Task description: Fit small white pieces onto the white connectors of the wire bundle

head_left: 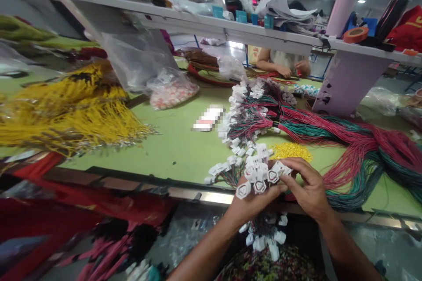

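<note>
Green workbench (171, 149), near edge: my left hand (252, 204) is closed around a bunch of white connectors (260, 175), gripping it from below. My right hand (308, 191) is half curled, its fingertips pinching the bunch's right side. Just beyond lies a heap of small yellow pieces (292, 151). Red and green wire harnesses (329, 140) spread toward the right edge. Yellow wires (66, 114) occupy the left edge. A co-worker's hands (285, 69) rest at the far edge.

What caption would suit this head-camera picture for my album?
At a green table strewn with wires, the left hand and right hand grip a cluster of white plugs.
</note>
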`<state>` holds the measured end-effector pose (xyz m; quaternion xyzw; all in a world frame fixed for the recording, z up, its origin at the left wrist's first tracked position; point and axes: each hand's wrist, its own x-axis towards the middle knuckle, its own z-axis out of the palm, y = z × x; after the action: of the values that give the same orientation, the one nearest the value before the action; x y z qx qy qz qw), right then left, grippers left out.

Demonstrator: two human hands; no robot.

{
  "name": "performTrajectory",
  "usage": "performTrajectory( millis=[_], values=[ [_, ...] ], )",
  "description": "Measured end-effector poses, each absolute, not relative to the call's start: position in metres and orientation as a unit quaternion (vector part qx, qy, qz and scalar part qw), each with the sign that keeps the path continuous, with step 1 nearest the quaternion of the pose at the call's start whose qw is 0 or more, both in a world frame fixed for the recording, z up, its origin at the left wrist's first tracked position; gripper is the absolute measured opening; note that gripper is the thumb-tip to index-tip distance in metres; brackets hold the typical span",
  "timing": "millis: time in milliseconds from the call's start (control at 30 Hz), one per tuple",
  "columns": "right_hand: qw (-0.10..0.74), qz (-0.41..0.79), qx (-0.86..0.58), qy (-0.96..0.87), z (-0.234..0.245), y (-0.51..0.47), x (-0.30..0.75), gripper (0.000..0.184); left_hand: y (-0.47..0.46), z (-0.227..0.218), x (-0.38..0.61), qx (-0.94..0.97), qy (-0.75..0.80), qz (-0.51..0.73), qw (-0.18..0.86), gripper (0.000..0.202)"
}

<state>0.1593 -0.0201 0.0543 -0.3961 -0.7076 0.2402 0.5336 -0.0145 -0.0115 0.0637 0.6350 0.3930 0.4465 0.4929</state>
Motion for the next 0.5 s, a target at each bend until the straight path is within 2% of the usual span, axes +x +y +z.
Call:
performTrajectory(
  millis=[167, 267, 500],
  values=[
    [0.505, 0.303, -0.379, -0.714, 0.053, -0.022, 0.162, 0.032, -0.007, 0.053, -0.019, 0.563, 0.444, 0.462, 0.521, 0.024],
    [0.54, 0.241, -0.399, -0.701, 0.048, -0.022, 0.16, 0.03, -0.007, 0.047, -0.021, 0.575, 0.458, 0.45, 0.507, 0.02],
    [0.543, 0.135, -0.383, -0.735, 0.038, -0.028, 0.147, 0.05, -0.006, 0.047, -0.02, 0.55, 0.418, 0.466, 0.553, 0.021]
  ],
)
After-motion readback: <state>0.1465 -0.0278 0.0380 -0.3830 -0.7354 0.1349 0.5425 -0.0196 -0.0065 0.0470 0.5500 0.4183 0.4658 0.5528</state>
